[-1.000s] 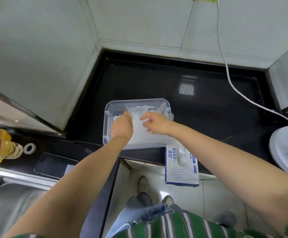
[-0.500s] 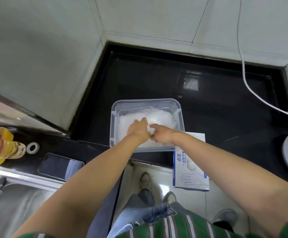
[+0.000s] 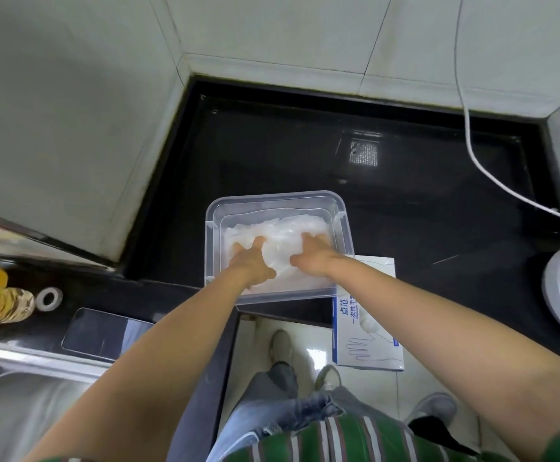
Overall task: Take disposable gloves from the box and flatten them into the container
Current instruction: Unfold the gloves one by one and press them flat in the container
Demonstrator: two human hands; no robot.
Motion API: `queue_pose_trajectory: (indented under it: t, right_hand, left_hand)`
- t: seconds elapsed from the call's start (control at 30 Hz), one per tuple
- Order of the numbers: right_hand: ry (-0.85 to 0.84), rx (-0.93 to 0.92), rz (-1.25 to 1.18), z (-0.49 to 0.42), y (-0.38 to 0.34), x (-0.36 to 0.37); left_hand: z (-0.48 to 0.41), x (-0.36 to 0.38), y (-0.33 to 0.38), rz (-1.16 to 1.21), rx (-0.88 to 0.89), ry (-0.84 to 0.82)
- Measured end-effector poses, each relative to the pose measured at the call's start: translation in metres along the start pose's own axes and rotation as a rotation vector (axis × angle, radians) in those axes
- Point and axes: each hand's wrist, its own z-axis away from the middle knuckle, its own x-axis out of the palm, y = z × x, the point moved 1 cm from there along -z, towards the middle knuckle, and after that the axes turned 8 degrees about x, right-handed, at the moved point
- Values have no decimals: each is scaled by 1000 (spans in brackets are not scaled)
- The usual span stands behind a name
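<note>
1. The glove box [image 3: 367, 331] is lying just beside the container's near right corner, partly under the right forearm. Its white face is carrying blue characters: "点范" in large type, then "一次性手" in a smaller line, with the rest blurring out. A blue outline drawing of a glove is showing below the writing. The small print at the box's right edge is too fine to read.
2. The bottle [image 3: 1, 305] at the far left is showing a red and yellow label, too blurred to read.
3. The gloves [image 3: 282, 233] are lying inside the container as a crinkled heap of thin, milky, translucent film, filling most of its floor.
4. The container [image 3: 272, 197] is clear plastic, rectangular with rounded corners, and is sitting on the glossy black bench [image 3: 305, 155] close to its near edge.
5. The left hand [image 3: 252, 261] is pressing palm down on the heap's left side, fingers spread and straight.
6. The right hand [image 3: 312, 256] is pressing palm down on the right side, fingers stretched forward and flat.
7. A phone [image 3: 105, 335] is lying face up left of the arms, with a tape roll [image 3: 49, 298] near it.
</note>
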Motion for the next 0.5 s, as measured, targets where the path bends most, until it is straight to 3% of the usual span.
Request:
queue_pose_trajectory:
  t: [0.1,0.27,0.4,0.5]
  right_hand:
    - [75,-195,-90,13,-5,-13]
    - [288,-417,-463,45,11,-48]
    - [482,-388,-513,60,45,-58]
    - [452,-243,-430,58,78,-51]
  left_hand:
    - [7,-3,7,-109,-1,116]
    - [28,-12,40,-159,119,516]
    - [52,-1,78,-145,246,675]
    - [69,18,105,-204,354,684]
